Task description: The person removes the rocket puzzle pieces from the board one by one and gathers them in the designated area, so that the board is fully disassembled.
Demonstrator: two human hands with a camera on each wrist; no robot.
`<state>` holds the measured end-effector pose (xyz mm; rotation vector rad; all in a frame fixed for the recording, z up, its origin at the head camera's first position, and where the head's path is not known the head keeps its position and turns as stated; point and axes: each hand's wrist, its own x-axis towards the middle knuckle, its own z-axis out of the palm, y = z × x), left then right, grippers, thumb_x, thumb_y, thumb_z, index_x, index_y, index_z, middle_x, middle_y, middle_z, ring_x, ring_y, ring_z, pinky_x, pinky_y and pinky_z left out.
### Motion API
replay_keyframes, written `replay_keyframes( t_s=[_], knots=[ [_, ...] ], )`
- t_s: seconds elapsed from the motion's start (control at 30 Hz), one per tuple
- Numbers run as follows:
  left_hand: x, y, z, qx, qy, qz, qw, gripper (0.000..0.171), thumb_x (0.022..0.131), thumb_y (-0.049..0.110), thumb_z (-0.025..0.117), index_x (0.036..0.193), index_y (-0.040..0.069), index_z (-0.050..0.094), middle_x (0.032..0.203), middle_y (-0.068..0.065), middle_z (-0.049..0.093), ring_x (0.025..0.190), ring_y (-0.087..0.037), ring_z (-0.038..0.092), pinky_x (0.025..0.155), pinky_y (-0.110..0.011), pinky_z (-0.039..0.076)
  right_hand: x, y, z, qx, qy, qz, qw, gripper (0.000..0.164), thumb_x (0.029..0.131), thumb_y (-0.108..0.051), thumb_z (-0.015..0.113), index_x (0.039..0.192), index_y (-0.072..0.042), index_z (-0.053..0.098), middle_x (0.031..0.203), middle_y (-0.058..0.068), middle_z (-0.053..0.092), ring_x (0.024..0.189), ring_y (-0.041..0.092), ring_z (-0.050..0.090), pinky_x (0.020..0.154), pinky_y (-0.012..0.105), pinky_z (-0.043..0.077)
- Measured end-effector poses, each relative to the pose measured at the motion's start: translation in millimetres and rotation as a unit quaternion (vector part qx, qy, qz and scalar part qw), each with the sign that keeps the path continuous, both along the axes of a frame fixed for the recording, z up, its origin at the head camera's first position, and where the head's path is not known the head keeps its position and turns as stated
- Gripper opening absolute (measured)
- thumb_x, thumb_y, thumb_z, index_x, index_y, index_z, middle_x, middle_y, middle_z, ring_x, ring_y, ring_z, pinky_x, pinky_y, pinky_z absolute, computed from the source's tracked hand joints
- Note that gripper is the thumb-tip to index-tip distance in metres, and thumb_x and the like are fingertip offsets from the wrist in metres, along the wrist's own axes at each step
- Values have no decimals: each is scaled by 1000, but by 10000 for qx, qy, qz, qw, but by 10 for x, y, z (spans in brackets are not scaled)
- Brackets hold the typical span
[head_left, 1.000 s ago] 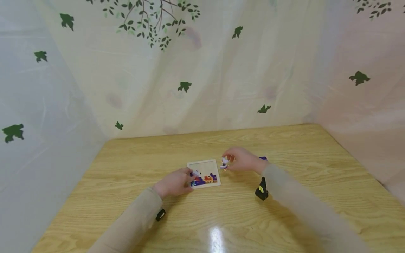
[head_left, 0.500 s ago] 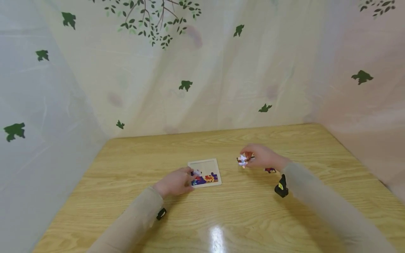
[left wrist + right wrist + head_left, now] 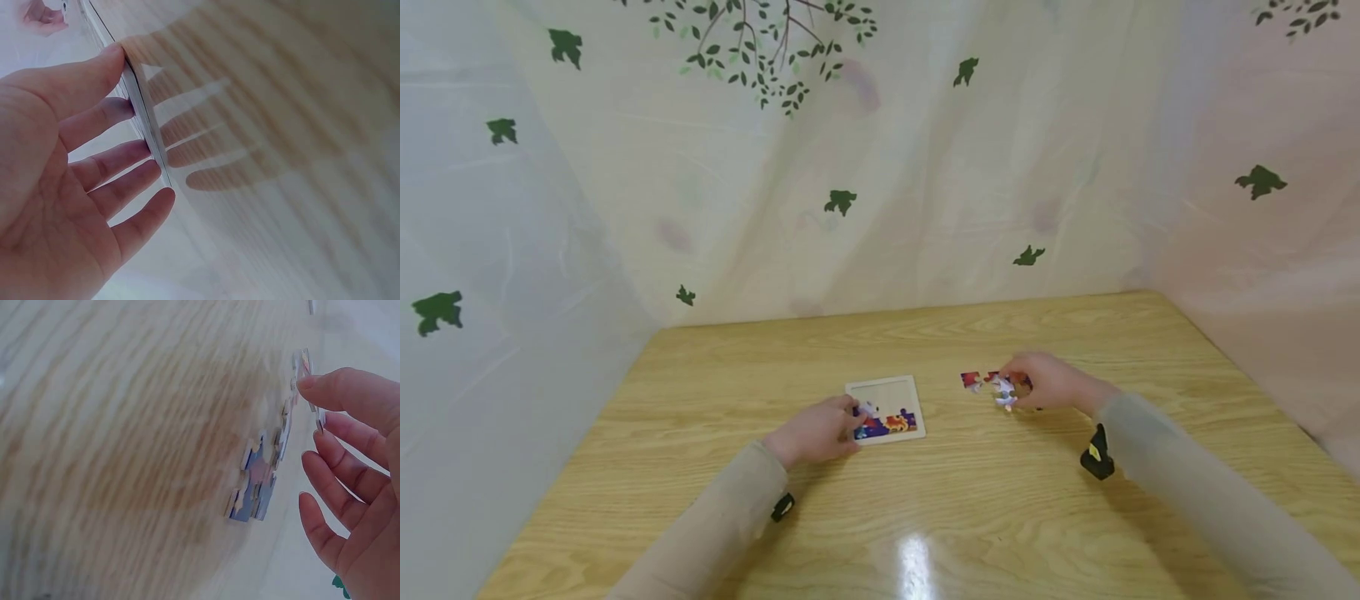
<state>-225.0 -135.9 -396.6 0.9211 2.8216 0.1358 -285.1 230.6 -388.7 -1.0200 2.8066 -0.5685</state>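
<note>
In the head view, a small wooden puzzle frame lies left of the table's middle. Joined purple, orange and white puzzle pieces cover its near part, and bare wood shows in its far part. My left hand rests on its left side. In the left wrist view, the thumb and extended fingers touch the board's edge. To the right, my right hand pinches a white and orange jigsaw piece between thumb and fingers, low over loose pieces. The right wrist view shows this piece edge-on behind the thumb.
Loose jigsaw pieces, one red and purple, lie beside and partly under my right hand. More purple-blue pieces lie flat in the right wrist view. The wooden table ends at a curtain printed with leaves.
My right hand has moved right, away from the puzzle frame, carrying the pinched jigsaw piece to the loose pieces, and has come lower. My left hand has stayed on the frame.
</note>
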Motion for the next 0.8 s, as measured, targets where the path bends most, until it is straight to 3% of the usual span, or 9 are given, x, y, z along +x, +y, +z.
replay_keyframes(
  t_s=[0.2, 0.8],
  knots=[
    [27, 12, 16, -40, -67, 82, 9999, 46, 89, 27, 66, 129, 6, 58, 133, -18, 51, 117, -29, 55, 99, -40, 47, 27, 37, -37, 180, -69, -115, 9997, 39, 74, -12, 78, 109, 1, 66, 89, 3, 60, 79, 14, 52, 72, 33, 48],
    [28, -1, 5, -11, -60, 74, 10000, 46, 89, 27, 66, 129, 6, 58, 134, -19, 51, 119, -31, 54, 99, -40, 46, 13, 23, -65, 228, -427, -284, 9984, 39, 75, -9, 75, 112, 1, 66, 86, 1, 56, 75, 14, 48, 66, 26, 43]
  ],
)
